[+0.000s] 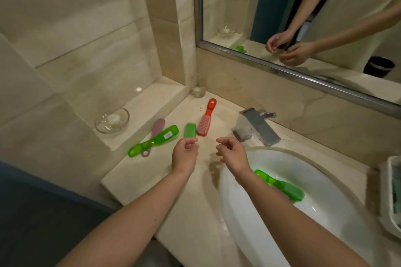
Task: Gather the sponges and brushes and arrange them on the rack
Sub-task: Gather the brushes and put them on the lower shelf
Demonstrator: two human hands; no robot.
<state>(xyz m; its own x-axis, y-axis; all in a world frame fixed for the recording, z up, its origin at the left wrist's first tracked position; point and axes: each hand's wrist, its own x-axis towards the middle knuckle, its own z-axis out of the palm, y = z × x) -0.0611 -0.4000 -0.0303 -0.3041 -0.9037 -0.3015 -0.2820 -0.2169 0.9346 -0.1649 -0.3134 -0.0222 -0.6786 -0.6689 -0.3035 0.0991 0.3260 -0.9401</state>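
Red brush [205, 120] lies on the tabletop [141, 175] beside a short green block [190, 130]. A green brush [156, 140] crosses a pink brush [158, 125]. A second green brush [284, 187] lies in the sink [238, 212], partly hidden by the right forearm. The left hand [185, 153] is curled near the block. A green speck under its fingers is too small to identify. The right hand [232, 151] hangs loosely curled and empty. A tray [390, 159] is cut off at the right edge.

A clear glass tumbler [198, 89] is standing in the counter's [134, 178] back corner, just below the mirror's [249, 6] metal frame. A shallow glass dish [127, 115] holding white soap [113, 119] is sitting on the raised ledge [152, 102] to its left. A chrome faucet [256, 127] is reaching over the white sink basin [271, 223].
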